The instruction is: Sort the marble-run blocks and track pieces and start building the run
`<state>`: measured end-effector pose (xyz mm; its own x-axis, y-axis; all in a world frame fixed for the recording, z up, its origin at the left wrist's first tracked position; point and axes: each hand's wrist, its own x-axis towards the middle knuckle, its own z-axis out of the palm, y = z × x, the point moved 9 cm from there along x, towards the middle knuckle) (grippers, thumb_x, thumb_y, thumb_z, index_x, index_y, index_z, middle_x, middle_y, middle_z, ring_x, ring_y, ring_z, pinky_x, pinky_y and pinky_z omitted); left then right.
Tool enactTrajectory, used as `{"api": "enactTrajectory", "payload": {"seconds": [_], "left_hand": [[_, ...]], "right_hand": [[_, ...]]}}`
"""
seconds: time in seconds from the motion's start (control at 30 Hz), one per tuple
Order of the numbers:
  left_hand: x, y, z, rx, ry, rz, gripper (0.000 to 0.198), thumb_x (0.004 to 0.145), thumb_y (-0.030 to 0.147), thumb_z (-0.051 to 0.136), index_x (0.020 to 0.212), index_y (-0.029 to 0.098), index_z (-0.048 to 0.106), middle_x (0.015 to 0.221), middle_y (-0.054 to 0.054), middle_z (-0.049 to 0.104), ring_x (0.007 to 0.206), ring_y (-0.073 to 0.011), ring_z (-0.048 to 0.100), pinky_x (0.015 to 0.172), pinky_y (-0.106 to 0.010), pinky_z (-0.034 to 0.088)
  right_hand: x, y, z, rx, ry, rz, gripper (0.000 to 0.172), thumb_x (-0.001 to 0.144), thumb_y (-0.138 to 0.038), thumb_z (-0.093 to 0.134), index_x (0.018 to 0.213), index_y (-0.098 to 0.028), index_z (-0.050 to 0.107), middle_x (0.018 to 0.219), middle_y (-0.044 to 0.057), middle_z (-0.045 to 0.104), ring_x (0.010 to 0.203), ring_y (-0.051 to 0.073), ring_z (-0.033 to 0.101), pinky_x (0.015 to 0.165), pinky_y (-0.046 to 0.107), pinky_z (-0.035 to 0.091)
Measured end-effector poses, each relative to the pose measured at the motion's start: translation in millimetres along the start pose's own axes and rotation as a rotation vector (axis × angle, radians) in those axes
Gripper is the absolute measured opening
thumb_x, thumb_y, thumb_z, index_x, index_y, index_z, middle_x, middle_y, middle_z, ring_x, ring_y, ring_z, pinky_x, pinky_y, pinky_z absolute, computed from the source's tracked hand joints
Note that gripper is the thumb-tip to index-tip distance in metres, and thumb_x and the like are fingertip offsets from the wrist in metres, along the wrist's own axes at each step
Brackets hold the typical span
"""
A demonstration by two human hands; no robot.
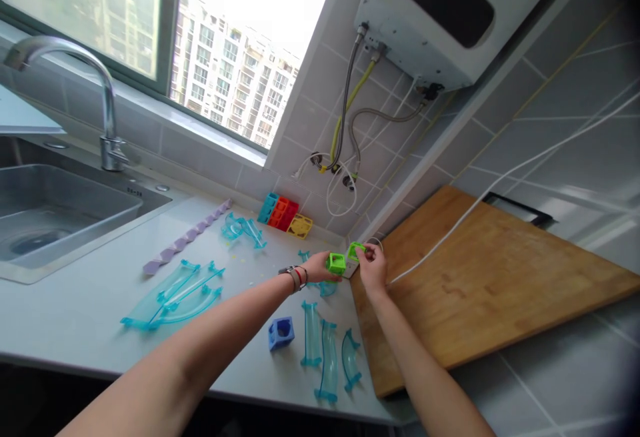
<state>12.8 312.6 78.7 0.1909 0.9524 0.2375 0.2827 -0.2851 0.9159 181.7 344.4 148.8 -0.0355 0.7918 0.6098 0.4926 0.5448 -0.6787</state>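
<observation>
My left hand [318, 267], with bands on its wrist, grips a bright green hollow block [337, 264] above the counter. Close beside it, my right hand [373, 267] pinches a second green block [356, 251]. The two blocks are slightly apart. Nearer to me stands a blue hollow block [281, 333] with a round hole. Clear teal track pieces [311, 333] lie to its right, and another teal piece [327, 288] is partly hidden under my left hand. By the wall, light blue, red and yellow blocks [283, 213] stand in a row.
More teal track pieces [175, 297] and a lilac zigzag strip [187, 238] lie left on the white counter [240, 370]. A steel sink [65, 203] with a faucet [107, 110] is at far left. A wooden board [480, 283] leans at right, with a white cable [465, 213] crossing it.
</observation>
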Motion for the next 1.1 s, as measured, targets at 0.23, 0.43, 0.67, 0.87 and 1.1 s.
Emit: {"api": "enactTrajectory", "payload": {"seconds": [0.23,0.43,0.67,0.87,1.1], "left_hand": [[-12,8,-46.6,-0.269,0.144,-0.104,0.068,0.065,0.051,0.089,0.118,0.015,0.066,0.096,-0.011,0.077,0.082,-0.0244,0.074,0.069,-0.039,0.064],[-103,30,-142.3,-0.317,0.329,-0.108,0.062,0.069,0.052,0.086,0.117,0.017,0.067,0.110,-0.010,0.076,0.099,-0.0266,0.073,0.077,-0.038,0.063],[-281,28,-194.6,-0.526,0.608,-0.215,0.040,0.073,0.040,0.087,0.104,0.018,0.074,0.106,-0.009,0.079,0.101,-0.0316,0.075,0.075,-0.036,0.064],[-373,11,-188.3,-0.610,0.856,-0.368,0.055,0.062,0.039,0.093,0.110,0.022,0.072,0.107,-0.007,0.079,0.101,-0.0344,0.075,0.065,-0.032,0.063],[-350,2,-143.7,-0.757,0.565,-0.353,0.066,0.067,0.041,0.091,0.127,0.022,0.069,0.118,-0.012,0.077,0.101,-0.0325,0.074,0.082,-0.038,0.061]], "right_hand": [[-44,-69,-14,0.186,0.007,-0.042,0.036,0.092,-0.050,0.064,0.107,-0.018,0.061,0.087,0.005,0.064,0.076,0.018,0.063,0.069,0.029,0.054],[-128,-147,80,0.151,-0.621,-0.271,0.016,0.094,-0.033,0.066,0.105,-0.022,0.070,0.091,0.003,0.071,0.080,0.017,0.066,0.078,0.029,0.054],[-222,-181,217,-0.192,-1.116,-0.597,0.025,0.090,-0.028,0.070,0.115,-0.024,0.069,0.108,0.006,0.075,0.097,0.024,0.071,0.082,0.032,0.054],[-213,-209,202,-0.119,-0.975,-0.660,0.041,0.095,-0.031,0.065,0.133,-0.017,0.061,0.114,0.015,0.073,0.109,0.029,0.066,0.092,0.040,0.053],[-186,-227,168,0.338,-1.207,-0.231,0.066,0.093,-0.045,0.069,0.152,-0.026,0.046,0.125,0.010,0.069,0.095,0.018,0.070,0.072,0.026,0.056]]}}
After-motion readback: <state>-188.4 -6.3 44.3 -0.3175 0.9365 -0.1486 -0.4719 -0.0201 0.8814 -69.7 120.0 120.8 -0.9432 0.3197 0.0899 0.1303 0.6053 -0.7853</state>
